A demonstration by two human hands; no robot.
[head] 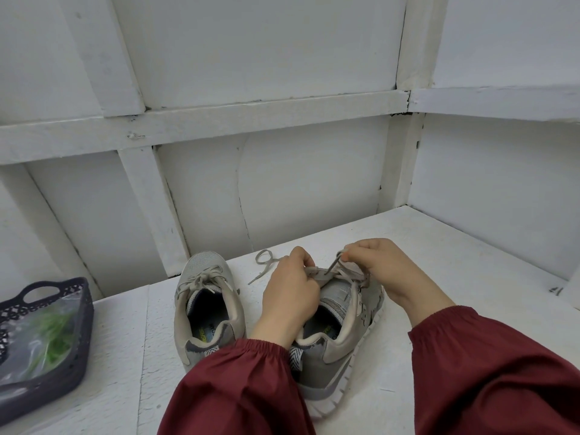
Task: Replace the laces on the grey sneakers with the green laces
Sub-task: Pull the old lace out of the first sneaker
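Observation:
Two grey sneakers stand on the white table, heels toward me. The left sneaker (208,306) still carries its grey lace, tied. Over the right sneaker (345,315), my left hand (290,296) grips the tongue and upper part. My right hand (379,268) pinches a strand of the grey lace (332,268) and holds it raised above the eyelets. A loose end of that lace (265,262) loops on the table beyond the shoe. The green laces (53,334) lie inside a clear bag in a dark basket (80,346) at the left.
The white table (455,265) sits in a corner of white panelled walls close behind and to the right. The basket stands at the table's left front edge. Red sleeves cover both my forearms.

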